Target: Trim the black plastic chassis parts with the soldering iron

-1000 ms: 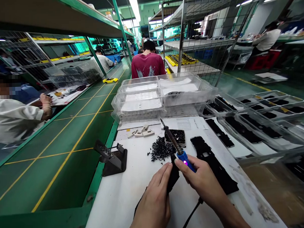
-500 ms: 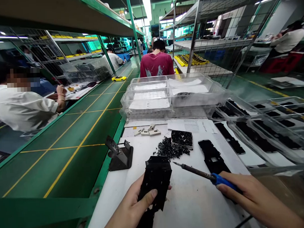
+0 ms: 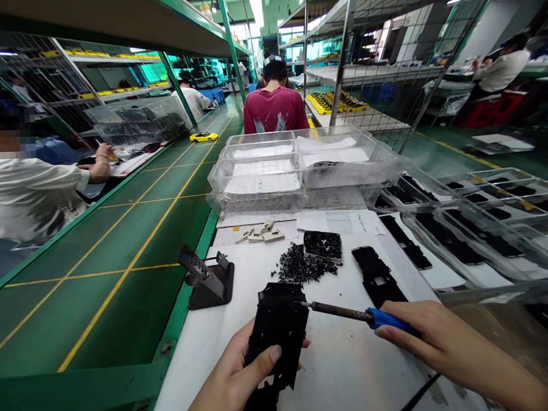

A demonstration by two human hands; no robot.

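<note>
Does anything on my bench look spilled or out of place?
Possibly: a loose heap of small black pieces lies on the white worktop beside the small tray, as if spilled, though it may be deliberate.

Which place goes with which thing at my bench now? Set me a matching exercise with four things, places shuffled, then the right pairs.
Things
1. Blue-handled soldering iron
2. Flat black panel with cut-outs
3. Small yellow model car
4. Dark metal stand

Places
a. On the long green surface with yellow lines
b. In the left hand
c. At the left edge of the white worktop
d. In the right hand

Right pairs: 1-d; 2-b; 3-a; 4-c
</note>
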